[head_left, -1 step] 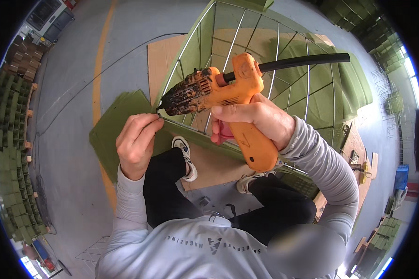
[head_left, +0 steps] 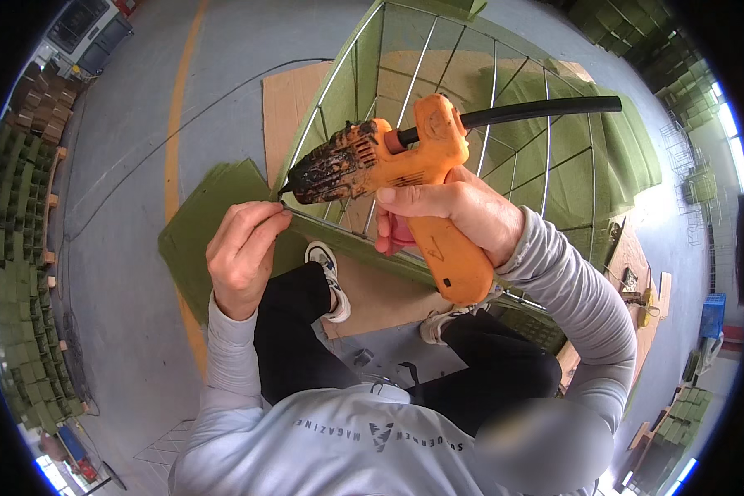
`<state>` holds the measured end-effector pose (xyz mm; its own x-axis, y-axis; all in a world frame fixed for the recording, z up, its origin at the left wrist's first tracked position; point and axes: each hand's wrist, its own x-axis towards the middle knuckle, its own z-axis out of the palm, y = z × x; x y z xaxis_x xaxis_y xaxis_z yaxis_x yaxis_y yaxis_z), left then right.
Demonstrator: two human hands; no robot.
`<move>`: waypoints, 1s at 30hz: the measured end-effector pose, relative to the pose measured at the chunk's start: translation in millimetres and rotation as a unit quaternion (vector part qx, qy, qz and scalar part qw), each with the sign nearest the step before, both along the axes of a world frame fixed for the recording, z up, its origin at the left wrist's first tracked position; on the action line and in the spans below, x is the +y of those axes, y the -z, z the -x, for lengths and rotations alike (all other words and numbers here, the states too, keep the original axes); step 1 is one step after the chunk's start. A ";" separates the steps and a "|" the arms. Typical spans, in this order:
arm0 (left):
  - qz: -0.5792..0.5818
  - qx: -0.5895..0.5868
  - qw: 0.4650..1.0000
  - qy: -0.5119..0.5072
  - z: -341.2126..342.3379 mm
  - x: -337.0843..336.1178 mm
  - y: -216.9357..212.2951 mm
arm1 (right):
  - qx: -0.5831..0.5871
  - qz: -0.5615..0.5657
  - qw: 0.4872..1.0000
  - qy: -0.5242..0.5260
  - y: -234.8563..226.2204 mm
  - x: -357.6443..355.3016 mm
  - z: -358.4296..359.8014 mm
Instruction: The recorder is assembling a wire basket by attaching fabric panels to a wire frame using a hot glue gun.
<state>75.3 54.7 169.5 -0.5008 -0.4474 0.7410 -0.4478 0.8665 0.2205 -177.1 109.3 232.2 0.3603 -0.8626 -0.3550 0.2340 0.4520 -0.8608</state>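
Note:
My right hand [head_left: 450,211] is wrapped round the handle of an orange glue gun [head_left: 426,165], with fingers at its pink trigger. The gun's front end is coated in black residue. A long black glue stick [head_left: 546,109] protrudes from its back. The nozzle points left, just above the near left corner of a green-covered wire frame [head_left: 339,235]. My left hand [head_left: 244,248] is closed in a pinch at that corner, its fingertips right beside the nozzle. The exact bit between those fingertips is mostly hidden.
Cardboard [head_left: 277,124] lies under the frame. A green sheet [head_left: 215,215] is on the floor at left. Stacked green pieces [head_left: 16,273] line the far left. A dark cable [head_left: 223,95] crosses the floor. A blue crate [head_left: 713,314] stands far right.

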 end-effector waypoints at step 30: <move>-0.027 0.027 0.999 0.032 2.6 -2.5 0.5 | 0.002 0.016 0.997 0.078 13.6 -1.6 11.7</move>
